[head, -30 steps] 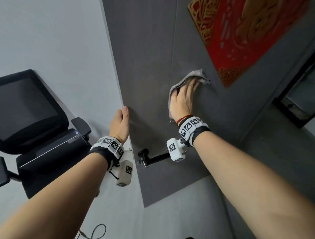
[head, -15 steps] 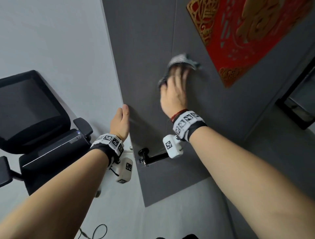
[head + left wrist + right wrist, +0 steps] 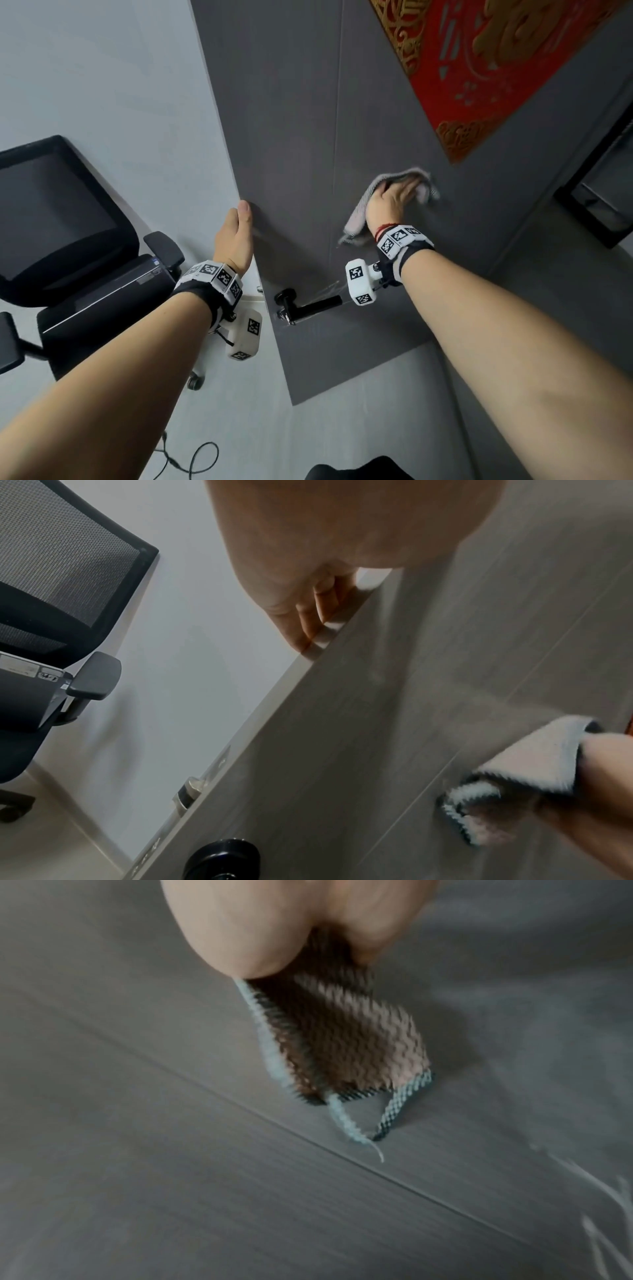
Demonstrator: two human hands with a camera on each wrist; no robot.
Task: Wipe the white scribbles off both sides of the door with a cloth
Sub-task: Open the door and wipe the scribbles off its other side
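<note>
The dark grey door (image 3: 291, 137) stands ajar in front of me. My left hand (image 3: 236, 236) grips its free edge (image 3: 274, 696), thumb on the near face and fingers (image 3: 308, 610) curled round the edge. My right hand (image 3: 390, 202) presses a grey cloth (image 3: 359, 212) flat against the door, just below the red decoration. The cloth's loose end (image 3: 342, 1042) hangs down under my palm. Faint white scribbles (image 3: 596, 1191) show on the door below the cloth, above the handle.
A black lever handle (image 3: 308, 305) juts from the door below my hands. A red and gold paper decoration (image 3: 496, 68) covers the upper right of the door. A black office chair (image 3: 68, 240) stands at the left. A cable (image 3: 191, 459) lies on the floor.
My right hand swept the cloth up and left, then down and right to just below the red decoration. My left hand kept its grip on the door's edge.
</note>
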